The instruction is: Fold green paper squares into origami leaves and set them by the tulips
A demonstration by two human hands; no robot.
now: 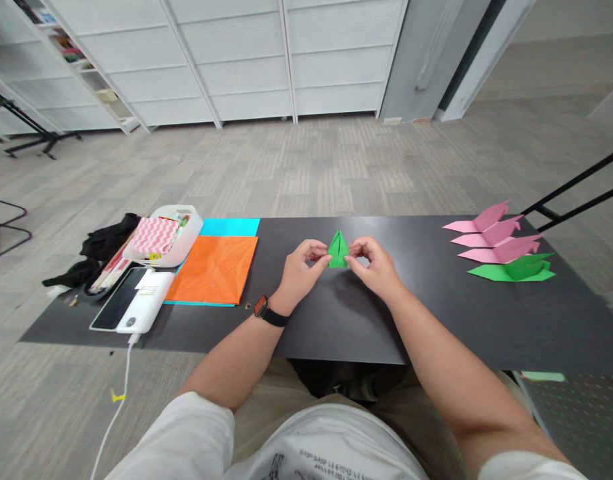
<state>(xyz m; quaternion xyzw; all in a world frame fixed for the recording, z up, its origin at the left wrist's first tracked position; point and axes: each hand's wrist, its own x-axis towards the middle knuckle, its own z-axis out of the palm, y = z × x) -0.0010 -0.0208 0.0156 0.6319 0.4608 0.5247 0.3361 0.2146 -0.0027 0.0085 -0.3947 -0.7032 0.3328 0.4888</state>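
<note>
A small piece of folded green origami paper point(339, 251) is held up over the middle of the dark table, its pointed end away from me. My left hand point(305, 268) pinches its left edge between thumb and fingers. On the opposite edge, my right hand point(373, 265) grips it the same way. Creases run down the front of the paper toward its tip. A black smartwatch point(269, 311) is on my left wrist.
On the right side of the dark table point(436, 320) lie several pink folded paper birds point(491, 237) and a green one point(513, 269). Orange paper sheets point(216, 270) rest on blue ones at left, beside a white basket point(187, 233), a phone point(119, 299) and a cabled white power bank point(145, 303).
</note>
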